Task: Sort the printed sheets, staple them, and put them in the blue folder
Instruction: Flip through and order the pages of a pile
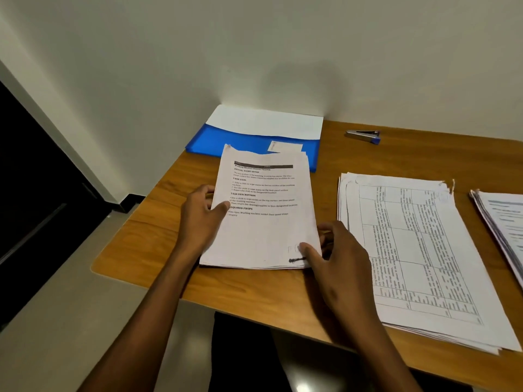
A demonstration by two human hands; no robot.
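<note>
Hands grip one sheet stack (263, 213) by its sides: left hand (199, 216), right hand (336, 256). Blue folder (249, 142) behind holds white paper (266, 120).

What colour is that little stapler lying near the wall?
The stapler is silver metal with a dark top and a blue end, seen in the head view.

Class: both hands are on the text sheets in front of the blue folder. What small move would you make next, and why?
Probably square up the text stack: its top edges look fanned. The left hand and right hand grip its sides, and the stapler lies untouched by the wall, past the blue folder.
</note>
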